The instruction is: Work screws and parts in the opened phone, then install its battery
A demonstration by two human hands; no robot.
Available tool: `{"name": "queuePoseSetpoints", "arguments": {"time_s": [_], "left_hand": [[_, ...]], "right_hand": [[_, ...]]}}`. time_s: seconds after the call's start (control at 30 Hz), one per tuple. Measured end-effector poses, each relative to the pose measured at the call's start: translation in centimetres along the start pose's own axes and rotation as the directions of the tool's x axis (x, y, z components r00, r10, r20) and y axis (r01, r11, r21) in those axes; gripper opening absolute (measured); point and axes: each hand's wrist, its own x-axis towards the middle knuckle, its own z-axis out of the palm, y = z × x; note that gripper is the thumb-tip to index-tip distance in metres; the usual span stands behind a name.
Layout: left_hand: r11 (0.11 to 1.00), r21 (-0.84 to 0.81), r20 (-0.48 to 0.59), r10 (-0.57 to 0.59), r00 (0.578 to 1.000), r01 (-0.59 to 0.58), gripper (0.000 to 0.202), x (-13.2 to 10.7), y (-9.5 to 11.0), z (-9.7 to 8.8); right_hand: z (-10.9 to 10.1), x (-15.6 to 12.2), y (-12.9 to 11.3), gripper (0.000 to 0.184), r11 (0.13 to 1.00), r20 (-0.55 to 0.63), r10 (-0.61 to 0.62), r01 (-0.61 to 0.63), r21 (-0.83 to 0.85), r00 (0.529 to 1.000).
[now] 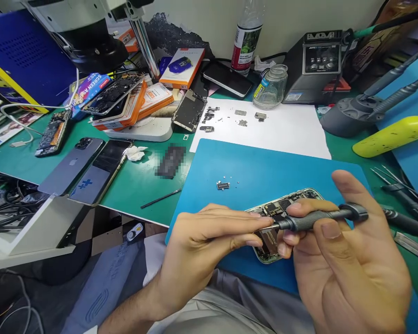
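Observation:
My right hand (348, 264) grips a grey knurled precision screwdriver (316, 219), held level above an opened phone (282, 208) that lies on a blue work mat (251, 171). The phone's bare circuit board shows between my hands. The fingers of my left hand (209, 241) are pressed together at the screwdriver's tip; whether they pinch anything is too small to see. A small dark metal part (223, 185) and tiny screws lie on the mat just beyond the phone.
White paper (285, 127) carries several small phone parts. Two phones (87, 167) lie at the left on the green mat. Farther back are stacked phone boxes (139, 99), a glass jar (273, 86), a bottle (245, 39) and a soldering station (316, 65). Tweezers (400, 188) lie at the right.

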Motion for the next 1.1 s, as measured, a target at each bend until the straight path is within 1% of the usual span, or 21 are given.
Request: {"name": "queuePoseSetpoints", "arguments": {"time_s": [0.13, 0.27, 0.4, 0.53, 0.6, 0.73, 1.03, 1.1], "left_hand": [[1.000, -0.018, 0.013, -0.016, 1.000, 0.016, 0.034, -0.17, -0.12, -0.06], [1.000, -0.014, 0.044, -0.003, 0.999, 0.003, 0.039, -0.39, -0.14, -0.24], [1.000, -0.010, 0.054, 0.016, 0.998, -0.016, 0.040, -0.38, -0.15, -0.27], [1.000, -0.025, 0.061, 0.019, 0.998, -0.018, 0.039, -0.35, -0.19, -0.29], [0.999, -0.032, 0.072, 0.035, 0.997, -0.033, 0.039, -0.34, -0.27, -0.32], [0.997, -0.065, 0.095, 0.055, 0.994, -0.049, 0.041, -0.26, -0.42, -0.37], [0.994, -0.104, 0.103, 0.032, 0.994, -0.021, 0.041, -0.16, -0.68, -0.50], [0.995, -0.096, 0.097, 0.046, 0.994, -0.037, 0.041, -0.20, -0.83, -0.48]], "right_hand": [[-0.02, -0.04, -0.03, 0.054, 1.000, -0.004, 0.001, -0.001, 0.019, 1.000], [0.08, 0.07, -0.02, 0.055, 1.000, -0.016, -0.013, 0.013, 0.000, 1.000], [-0.07, 0.11, 0.13, 0.054, 1.000, 0.013, -0.001, 0.001, -0.020, 1.000], [-0.32, 0.15, 0.24, 0.053, 1.000, 0.053, -0.011, 0.011, 0.007, 0.999], [-0.43, 0.19, 0.27, 0.052, 1.000, 0.066, 0.005, -0.006, 0.011, 0.998], [-0.59, 0.23, 0.31, 0.054, 0.999, 0.061, 0.037, -0.036, -0.014, 0.997], [-0.80, 0.03, 0.21, 0.055, 0.999, 0.070, 0.031, -0.030, -0.012, 0.997], [-0.81, 0.08, 0.21, 0.056, 0.999, 0.069, 0.038, -0.037, -0.018, 0.997]]}}
